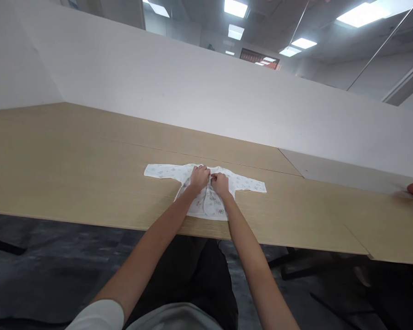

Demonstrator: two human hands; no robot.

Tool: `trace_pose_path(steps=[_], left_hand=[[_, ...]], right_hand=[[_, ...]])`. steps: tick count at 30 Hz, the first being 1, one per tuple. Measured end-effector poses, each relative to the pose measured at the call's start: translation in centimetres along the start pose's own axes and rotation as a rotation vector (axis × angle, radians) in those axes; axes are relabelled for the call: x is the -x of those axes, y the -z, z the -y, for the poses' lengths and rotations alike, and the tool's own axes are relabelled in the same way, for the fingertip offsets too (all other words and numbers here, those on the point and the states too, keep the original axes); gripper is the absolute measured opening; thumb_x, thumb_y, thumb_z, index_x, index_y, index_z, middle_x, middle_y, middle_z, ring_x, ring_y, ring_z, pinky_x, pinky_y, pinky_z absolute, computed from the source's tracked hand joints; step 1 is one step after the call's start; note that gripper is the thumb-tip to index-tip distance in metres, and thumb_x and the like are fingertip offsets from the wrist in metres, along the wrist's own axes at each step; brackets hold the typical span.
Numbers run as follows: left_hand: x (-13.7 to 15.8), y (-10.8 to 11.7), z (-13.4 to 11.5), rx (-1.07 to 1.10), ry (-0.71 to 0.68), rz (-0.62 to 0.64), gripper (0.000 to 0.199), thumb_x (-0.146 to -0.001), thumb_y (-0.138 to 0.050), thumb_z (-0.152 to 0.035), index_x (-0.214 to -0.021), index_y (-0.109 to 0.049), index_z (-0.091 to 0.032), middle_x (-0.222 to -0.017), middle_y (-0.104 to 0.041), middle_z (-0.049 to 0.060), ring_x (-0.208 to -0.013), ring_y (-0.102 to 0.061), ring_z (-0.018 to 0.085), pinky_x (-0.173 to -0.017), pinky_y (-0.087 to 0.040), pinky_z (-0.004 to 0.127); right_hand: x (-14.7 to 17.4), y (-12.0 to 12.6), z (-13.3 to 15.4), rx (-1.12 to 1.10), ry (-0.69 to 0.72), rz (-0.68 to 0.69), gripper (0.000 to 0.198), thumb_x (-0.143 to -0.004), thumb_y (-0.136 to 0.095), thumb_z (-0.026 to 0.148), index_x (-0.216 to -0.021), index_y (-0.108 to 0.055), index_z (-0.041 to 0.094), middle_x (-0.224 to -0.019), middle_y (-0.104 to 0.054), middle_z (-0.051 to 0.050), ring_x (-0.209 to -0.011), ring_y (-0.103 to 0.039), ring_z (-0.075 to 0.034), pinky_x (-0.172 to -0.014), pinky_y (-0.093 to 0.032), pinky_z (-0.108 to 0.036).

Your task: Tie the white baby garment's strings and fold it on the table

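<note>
In the frame's centre, our left hand [200, 177] and right hand [220, 183] both pinch the small white printed long-sleeved cloth shirt [212, 203] on the pale wooden worktop [72, 169].

Pale tabletop [89, 169] (wood-look, seamed), white patterned shirt [209, 205], sleeves spread

Probably an office: ceiling light panels [235, 8], glass [333, 64] above white wall [165, 82], dark carpet-like floor [62, 270].

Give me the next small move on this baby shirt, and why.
I'd probably pinch the baby shirt together at its upper front with the left hand and right hand: their fingers nearly meet there, and both sleeves lie spread on the table. The hands hide whether that spot is fastened.
</note>
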State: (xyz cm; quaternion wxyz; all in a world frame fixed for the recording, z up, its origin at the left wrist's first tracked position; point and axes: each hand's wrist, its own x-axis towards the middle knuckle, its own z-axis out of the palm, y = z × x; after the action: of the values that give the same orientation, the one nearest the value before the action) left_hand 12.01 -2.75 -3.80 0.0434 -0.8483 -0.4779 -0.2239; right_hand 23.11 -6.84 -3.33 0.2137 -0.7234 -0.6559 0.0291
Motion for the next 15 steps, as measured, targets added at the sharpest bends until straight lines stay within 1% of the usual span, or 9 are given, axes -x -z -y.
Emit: trace_pose_path(steps=[9,15], left_hand=[[-0.20,-0.16,-0.01,0.035,0.042,0.028,0.030,-0.090,-0.040,-0.019,-0.086,-0.069,-0.017,-0.097,-0.064,0.013,-0.099,-0.055,0.026,-0.086,-0.034,0.040],[-0.32,-0.57,0.61,0.128,0.072,0.026,0.026,-0.089,-0.043,-0.022,-0.086,-0.069,-0.019,-0.096,-0.065,0.009,-0.098,-0.056,0.025,-0.084,-0.038,0.037]], right_hand=[[0.12,0.17,0.07,0.012,-0.033,0.017,0.037,-0.083,-0.044,0.015,-0.109,-0.070,0.023,-0.105,-0.067,-0.009,-0.102,-0.054,-0.022,-0.085,-0.037,-0.031],[0.13,0.13,-0.03,-0.027,-0.038,0.012,0.036,-0.080,-0.046,0.015,-0.105,-0.071,0.023,-0.100,-0.067,-0.007,-0.102,-0.054,-0.022,-0.085,-0.037,-0.031]])
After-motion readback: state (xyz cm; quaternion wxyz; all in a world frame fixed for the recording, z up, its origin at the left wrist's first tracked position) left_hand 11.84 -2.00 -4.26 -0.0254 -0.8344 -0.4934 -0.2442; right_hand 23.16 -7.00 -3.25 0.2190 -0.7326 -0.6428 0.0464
